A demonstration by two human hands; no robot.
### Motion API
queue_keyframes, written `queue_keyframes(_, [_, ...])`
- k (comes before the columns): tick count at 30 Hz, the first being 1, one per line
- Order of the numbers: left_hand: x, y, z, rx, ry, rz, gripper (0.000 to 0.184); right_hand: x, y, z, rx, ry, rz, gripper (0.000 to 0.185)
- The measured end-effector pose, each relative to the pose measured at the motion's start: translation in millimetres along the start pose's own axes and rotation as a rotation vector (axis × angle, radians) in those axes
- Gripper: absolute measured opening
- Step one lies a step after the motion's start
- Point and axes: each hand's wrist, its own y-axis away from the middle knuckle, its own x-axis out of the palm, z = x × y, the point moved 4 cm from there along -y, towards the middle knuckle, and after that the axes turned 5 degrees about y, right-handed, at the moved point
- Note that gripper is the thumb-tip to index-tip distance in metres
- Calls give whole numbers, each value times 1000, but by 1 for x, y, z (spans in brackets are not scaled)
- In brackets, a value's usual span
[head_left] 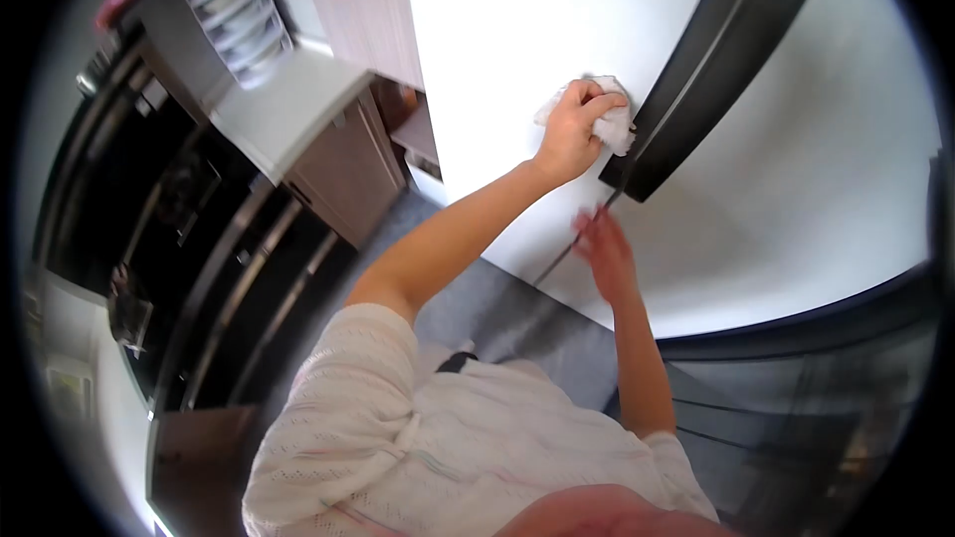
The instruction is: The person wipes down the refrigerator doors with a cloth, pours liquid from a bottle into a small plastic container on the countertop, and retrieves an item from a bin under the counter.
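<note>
A crumpled white cloth (614, 129) is pressed against a large white door panel (497, 50), just beside the lower end of a long black handle (716, 60). My left hand (569, 139) is closed around this cloth. Below it, my right hand (605, 247) is slightly blurred, its fingers apart and holding nothing. It is close to the dark seam that runs down the panel from the handle; whether it touches the surface is unclear.
A pale counter (288, 104) at the upper left bears a rack of stacked dishes (234, 15). Under it stands a wood-tone cabinet (343, 174). Black glossy appliance fronts (189, 189) line the left side. Grey floor (477, 308) shows below the white panel.
</note>
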Motion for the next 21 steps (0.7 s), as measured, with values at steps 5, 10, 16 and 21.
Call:
queue_keyframes(5, [11, 71, 11, -217, 213, 176, 60, 53, -38, 41, -171, -174, -43, 42])
queue_keyframes(10, [-61, 97, 9, -171, 392, 6, 70, 70, -63, 92, -392, 335, -286, 36])
queue_keyframes(16, [-91, 165, 90, -491, 134, 78, 50, 191, -149, 362, -1824, 2223, -507, 42])
queue_keyframes(21, [-68, 241, 139, -732, 102, 235, 39, 219, -203, 314, -1857, 2754, -975, 47])
